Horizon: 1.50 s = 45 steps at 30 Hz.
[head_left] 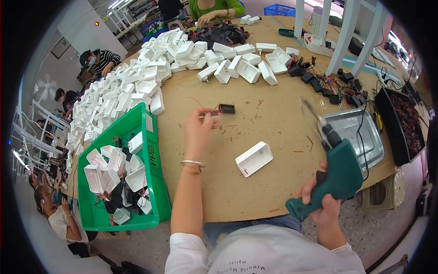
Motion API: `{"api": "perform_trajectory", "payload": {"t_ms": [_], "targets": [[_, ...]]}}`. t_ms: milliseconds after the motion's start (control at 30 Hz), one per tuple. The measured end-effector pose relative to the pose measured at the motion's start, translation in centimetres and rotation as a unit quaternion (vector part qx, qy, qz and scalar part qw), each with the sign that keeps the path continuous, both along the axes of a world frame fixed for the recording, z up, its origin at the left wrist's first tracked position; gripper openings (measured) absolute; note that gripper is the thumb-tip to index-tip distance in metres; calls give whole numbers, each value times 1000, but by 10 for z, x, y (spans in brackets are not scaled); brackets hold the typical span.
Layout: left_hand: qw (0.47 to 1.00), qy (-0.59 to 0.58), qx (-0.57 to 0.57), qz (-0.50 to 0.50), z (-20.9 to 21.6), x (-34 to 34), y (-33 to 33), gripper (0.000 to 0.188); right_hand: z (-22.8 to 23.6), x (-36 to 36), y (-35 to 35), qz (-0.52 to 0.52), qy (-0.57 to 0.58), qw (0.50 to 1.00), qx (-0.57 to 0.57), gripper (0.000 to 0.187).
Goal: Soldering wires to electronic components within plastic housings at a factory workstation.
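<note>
My left hand point(199, 130) is closed in a pinch over the table's middle. Its fingertips hold a small wired part point(216, 113), partly hidden by the fingers. Right against it lies a small black block point(227, 109); whether the two are joined is hard to tell. In my right hand point(319, 201) is a green pistol-shaped electric screwdriver point(340, 176), held over the table's right side. Its black nose points up and left, and the thin bit is blurred. Between my hands an open white plastic case point(254, 159) lies with its hollow side up.
A green bin point(157, 182) with white cases and wired black parts stands at the left. Behind it spreads a large heap of white cases point(146, 68). To the right are a metal tray point(356, 132), a black box point(396, 128) and wired black blocks point(328, 86). Other people sit beyond.
</note>
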<state>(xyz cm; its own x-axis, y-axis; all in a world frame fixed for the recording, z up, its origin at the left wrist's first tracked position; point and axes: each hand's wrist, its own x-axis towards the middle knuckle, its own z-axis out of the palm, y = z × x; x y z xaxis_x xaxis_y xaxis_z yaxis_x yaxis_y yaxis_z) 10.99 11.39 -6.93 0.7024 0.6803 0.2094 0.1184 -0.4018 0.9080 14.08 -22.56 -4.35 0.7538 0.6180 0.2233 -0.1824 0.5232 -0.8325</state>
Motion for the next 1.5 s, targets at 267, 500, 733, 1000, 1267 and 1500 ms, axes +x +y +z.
{"api": "perform_trajectory", "payload": {"t_ms": [267, 500, 733, 1000, 1267, 1500], "targets": [[955, -193, -226, 0, 67, -74, -50, 18, 50, -2, 80, 29, 0, 988, -155, 48], [917, -223, -285, -167, 65, -113, -97, 18, 67, -21, 114, 138, 46, 957, -250, 46], [942, -147, 303, 16, 68, -115, -117, 21, 67, -37, 109, 100, -25, 961, -257, 45], [992, -67, -40, -101, 81, -125, -123, 24, 47, -45, 107, 73, -75, 977, -186, 25], [993, -52, -12, -108, 66, -116, -119, 7, 50, -36, 89, 29, -47, 968, -246, 46], [999, 5, 41, -29, 36, -77, -122, 2, 34, -18, 38, -141, 17, 969, -203, 48]]}}
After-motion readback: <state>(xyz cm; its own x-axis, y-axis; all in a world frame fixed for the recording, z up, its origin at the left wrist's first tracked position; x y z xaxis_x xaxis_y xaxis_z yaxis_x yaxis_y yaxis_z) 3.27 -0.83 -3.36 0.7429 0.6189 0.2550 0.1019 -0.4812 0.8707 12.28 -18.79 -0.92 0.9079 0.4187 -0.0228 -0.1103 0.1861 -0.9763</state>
